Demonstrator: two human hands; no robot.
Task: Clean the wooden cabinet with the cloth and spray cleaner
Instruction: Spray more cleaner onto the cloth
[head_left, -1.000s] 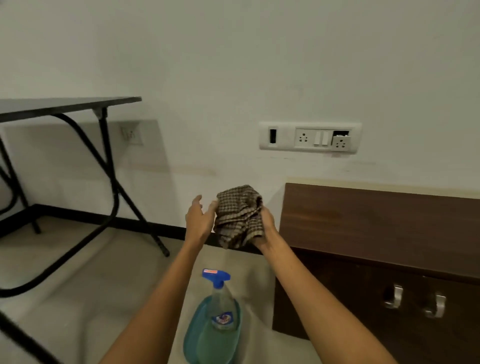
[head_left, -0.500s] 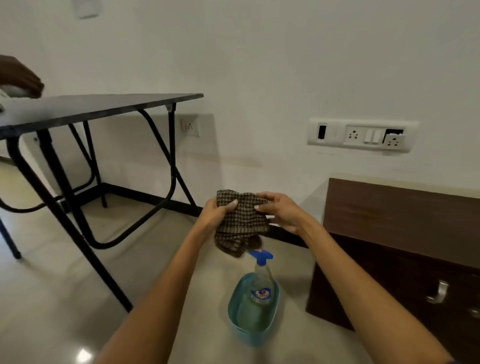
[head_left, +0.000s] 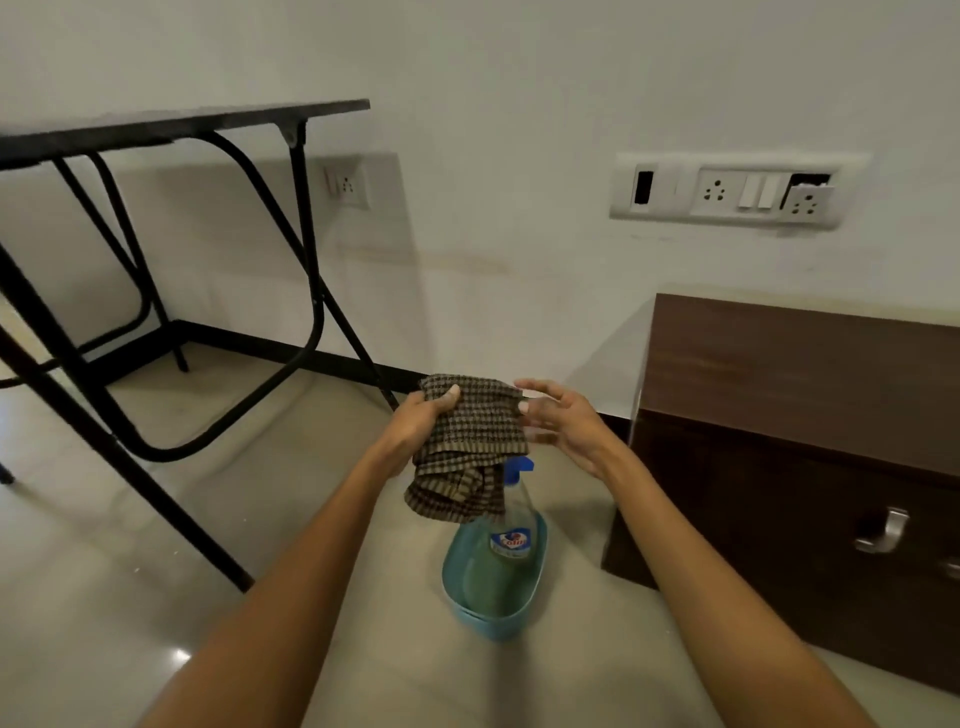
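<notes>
My left hand (head_left: 422, 420) grips a brown checked cloth (head_left: 470, 447) by its upper left corner, and the cloth hangs bunched in the air. My right hand (head_left: 563, 423) is beside the cloth's right edge with fingers spread, fingertips just at the fabric. Under the cloth stands a clear spray cleaner bottle (head_left: 511, 525) with a blue trigger head, upright inside a blue plastic tub (head_left: 493, 618) on the floor. The dark wooden cabinet (head_left: 810, 395) stands at the right against the wall, with metal handles on its front.
A black folding table (head_left: 171, 124) with curved metal legs stands at the left. A white switch and socket panel (head_left: 735, 189) is on the wall above the cabinet, and a small wall socket (head_left: 345, 184) sits behind the table. The floor is pale glossy tile.
My right hand has let go of the cloth and opened beside it; my left hand now holds it alone. The view has shifted slightly, and a person's hand on the table is gone from view.
</notes>
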